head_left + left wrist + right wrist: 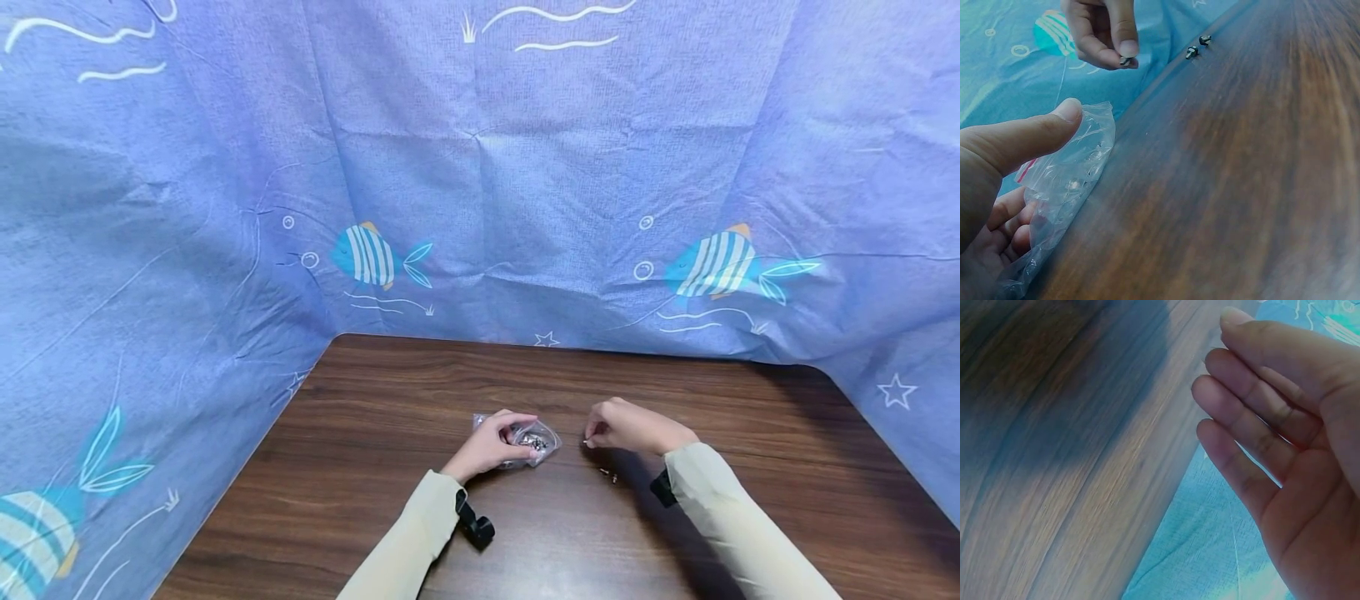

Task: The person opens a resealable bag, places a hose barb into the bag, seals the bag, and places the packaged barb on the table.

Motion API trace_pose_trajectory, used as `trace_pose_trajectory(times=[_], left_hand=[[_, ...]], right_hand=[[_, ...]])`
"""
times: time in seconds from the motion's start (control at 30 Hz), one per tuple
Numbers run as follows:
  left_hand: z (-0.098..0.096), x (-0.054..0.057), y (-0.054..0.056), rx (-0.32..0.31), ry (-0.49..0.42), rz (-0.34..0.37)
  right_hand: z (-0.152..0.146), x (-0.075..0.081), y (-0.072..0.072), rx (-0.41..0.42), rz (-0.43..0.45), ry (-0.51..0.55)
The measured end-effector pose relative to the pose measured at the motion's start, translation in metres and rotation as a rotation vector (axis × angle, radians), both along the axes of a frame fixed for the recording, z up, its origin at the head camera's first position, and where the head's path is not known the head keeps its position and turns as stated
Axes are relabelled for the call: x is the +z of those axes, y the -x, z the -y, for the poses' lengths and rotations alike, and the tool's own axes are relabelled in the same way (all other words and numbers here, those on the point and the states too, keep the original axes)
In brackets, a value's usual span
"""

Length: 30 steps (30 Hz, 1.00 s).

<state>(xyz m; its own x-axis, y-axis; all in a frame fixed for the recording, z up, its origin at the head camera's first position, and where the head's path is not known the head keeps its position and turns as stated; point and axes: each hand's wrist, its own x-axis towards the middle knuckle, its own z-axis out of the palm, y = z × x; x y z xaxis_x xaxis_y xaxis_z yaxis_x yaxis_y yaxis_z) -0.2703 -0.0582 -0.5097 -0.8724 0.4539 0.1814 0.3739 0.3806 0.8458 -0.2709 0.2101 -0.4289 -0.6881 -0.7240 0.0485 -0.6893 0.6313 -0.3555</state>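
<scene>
Pale sleeves (pixel 738 525) aslant, hands (pixel 633 427) apart, left (pixel 483 446) around bag (pixel 545 438).

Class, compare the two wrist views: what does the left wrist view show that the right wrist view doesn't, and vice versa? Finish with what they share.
Only the left wrist view: the left hand holding a clear zip bag, and two small screws lying apart from it.

Only the right wrist view: a close-up of the right hand from its palm side, and a broad dark shadow.

Both: the right hand, the brown wood-grain tabletop and the blue printed cloth.
</scene>
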Motion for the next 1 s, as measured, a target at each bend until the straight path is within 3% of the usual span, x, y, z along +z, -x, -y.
trace_pose_trajectory(times=[0.2, 1.0], left_hand=[[0.0, 0.001, 0.0, -0.001, -0.004, 0.002], [-0.001, 0.002, 0.001, 0.0, -0.005, 0.012]], right_hand=[[0.008, 0.001, 0.003, -0.019, 0.009, 0.017], [0.037, 0.001, 0.015, 0.054, -0.098, 0.038]])
